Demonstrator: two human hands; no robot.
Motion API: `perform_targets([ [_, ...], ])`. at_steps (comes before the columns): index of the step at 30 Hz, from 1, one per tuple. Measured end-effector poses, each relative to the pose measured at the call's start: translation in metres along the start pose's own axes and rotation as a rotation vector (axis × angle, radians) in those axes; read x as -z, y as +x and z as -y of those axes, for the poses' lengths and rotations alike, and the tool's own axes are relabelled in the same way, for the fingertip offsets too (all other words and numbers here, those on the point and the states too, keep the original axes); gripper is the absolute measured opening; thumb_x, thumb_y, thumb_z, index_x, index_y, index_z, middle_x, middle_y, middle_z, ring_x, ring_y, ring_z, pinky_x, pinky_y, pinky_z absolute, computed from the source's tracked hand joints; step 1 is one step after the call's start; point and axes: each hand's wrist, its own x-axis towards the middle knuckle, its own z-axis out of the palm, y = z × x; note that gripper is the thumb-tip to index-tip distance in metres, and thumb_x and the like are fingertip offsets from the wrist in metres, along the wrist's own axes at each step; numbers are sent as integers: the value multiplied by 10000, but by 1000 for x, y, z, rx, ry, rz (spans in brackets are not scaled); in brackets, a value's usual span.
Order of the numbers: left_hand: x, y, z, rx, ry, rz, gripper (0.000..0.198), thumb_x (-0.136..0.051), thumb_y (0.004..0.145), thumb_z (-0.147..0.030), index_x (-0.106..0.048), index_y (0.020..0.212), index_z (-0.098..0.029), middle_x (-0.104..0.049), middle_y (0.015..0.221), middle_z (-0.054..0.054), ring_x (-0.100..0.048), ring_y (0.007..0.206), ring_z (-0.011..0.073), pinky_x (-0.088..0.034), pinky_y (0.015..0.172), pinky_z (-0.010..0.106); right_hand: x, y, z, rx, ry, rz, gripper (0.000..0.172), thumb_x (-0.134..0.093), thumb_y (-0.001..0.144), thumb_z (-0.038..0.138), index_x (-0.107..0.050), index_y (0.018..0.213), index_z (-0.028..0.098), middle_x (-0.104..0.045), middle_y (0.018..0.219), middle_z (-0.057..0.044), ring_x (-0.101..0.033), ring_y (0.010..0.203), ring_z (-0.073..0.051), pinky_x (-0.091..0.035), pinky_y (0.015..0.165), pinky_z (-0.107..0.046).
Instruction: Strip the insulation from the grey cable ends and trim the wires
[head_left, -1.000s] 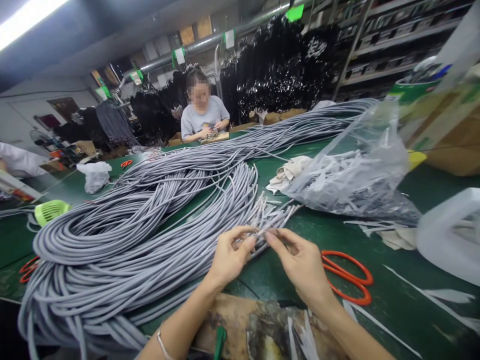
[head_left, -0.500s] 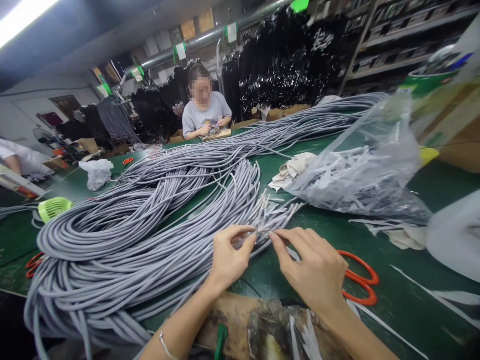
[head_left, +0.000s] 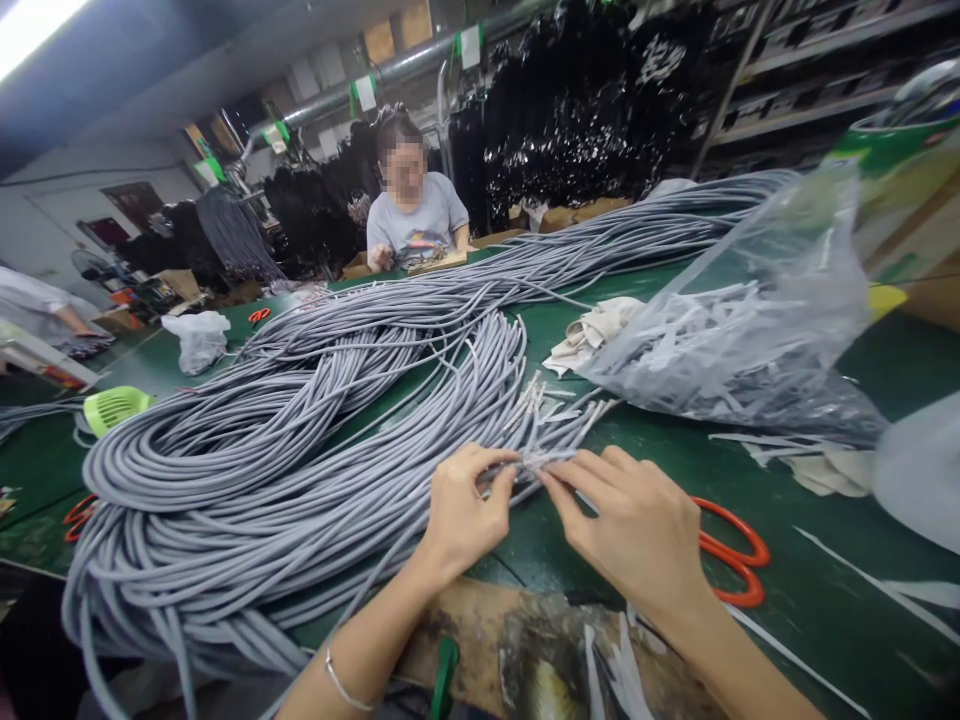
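Observation:
A large bundle of grey cables (head_left: 300, 530) lies looped over the table, with frayed, stripped pale ends (head_left: 536, 400) bunched in front of me. My left hand (head_left: 469, 510) pinches a grey cable near its end, thumb against forefinger. Close on its right, my right hand (head_left: 630, 525) is closed at the fingertips on the whitish cable end. The exact strands between the fingertips are too small to make out. Orange-handled scissors (head_left: 739, 550) show beside my right hand; their blades are hidden behind it.
A clear plastic bag (head_left: 750, 360) of white strips stands to the right, near a crumpled cloth (head_left: 596, 330). Below my hands is a worn board (head_left: 465, 640) with a green-handled tool (head_left: 444, 675). Across the table sits a person (head_left: 416, 215). A green fan-like object (head_left: 116, 408) is at left.
The view has shifted slightly. My hands stay at the cable end, with the right fingers a little closer to the left. The person opposite has moved their hands apart.

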Motion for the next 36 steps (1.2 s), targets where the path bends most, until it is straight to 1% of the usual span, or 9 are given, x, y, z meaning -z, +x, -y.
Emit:
perform_targets([
  [7, 3, 7, -2, 142, -265, -54, 172, -550, 769, -195, -688, 833, -116, -688, 816, 71, -624, 766, 163, -486, 712, 229, -14, -11, -3, 71, -73, 244, 235, -534, 729, 74, -594, 537, 195, -618, 556, -12, -505, 593, -171, -243, 565, -304],
  [9, 5, 10, -3, 204, -372, -75, 169, -598, 733, -234, -693, 792, -108, -696, 787, 70, -622, 757, 173, -479, 728, 244, -14, -11, -4, -7, -94, 205, 249, -500, 771, 112, -588, 550, 188, -602, 541, -19, -502, 548, -165, -250, 537, -297],
  [11, 5, 12, -4, 258, -450, -108, 171, -648, 678, -263, -687, 725, -103, -682, 714, 56, -602, 693, 163, -469, 681, 239, -10, -9, -4, -177, -51, 91, 280, -472, 838, 238, -575, 585, 178, -577, 530, -15, -471, 481, -139, -264, 494, -275],
  [14, 5, 12, -8, 321, -502, -119, 160, -671, 614, -262, -651, 605, -103, -607, 572, 13, -523, 571, 122, -423, 582, 217, -6, -4, 1, -469, 241, -26, 362, -500, 817, 445, -502, 563, 186, -463, 457, 33, -377, 395, -88, -283, 427, -224],
  [18, 2, 10, -9, 349, -478, -83, 165, -657, 588, -255, -607, 533, -107, -514, 497, -21, -430, 513, 92, -358, 516, 205, -5, 1, 11, -714, 763, 15, 293, -579, 703, 465, -544, 644, 180, -464, 509, 36, -439, 428, -86, -365, 406, -185],
  [23, -6, 6, -1, 368, -448, -1, 132, -641, 583, -231, -608, 534, -113, -485, 486, -34, -399, 490, 82, -312, 471, 194, -9, 2, 16, -787, 1001, 204, 326, -659, 598, 391, -631, 818, 151, -498, 591, 29, -482, 426, -88, -398, 381, -186],
  [29, -8, 6, 1, 355, -565, 68, 193, -701, 559, -218, -673, 724, -123, -529, 549, -27, -451, 526, 87, -379, 543, 201, -11, 1, 12, -792, 1045, 125, 233, -633, 642, 389, -637, 645, 156, -624, 682, -46, -582, 604, -157, -489, 537, -238],
  [32, -6, 9, -2, 387, -674, 54, 256, -717, 563, -285, -685, 759, -122, -517, 533, -32, -413, 480, 68, -335, 482, 193, -12, 2, 11, -866, 1108, 103, 282, -653, 641, 439, -614, 623, 160, -563, 575, -13, -513, 523, -124, -438, 475, -224],
  [36, -9, 9, -3, 444, -713, -3, 275, -707, 569, -363, -666, 639, -100, -505, 493, -27, -387, 423, 56, -283, 427, 193, -12, 3, 13, -1000, 1306, 90, 385, -708, 582, 523, -579, 643, 166, -336, 433, 81, -254, 376, -44, -204, 336, -180],
])
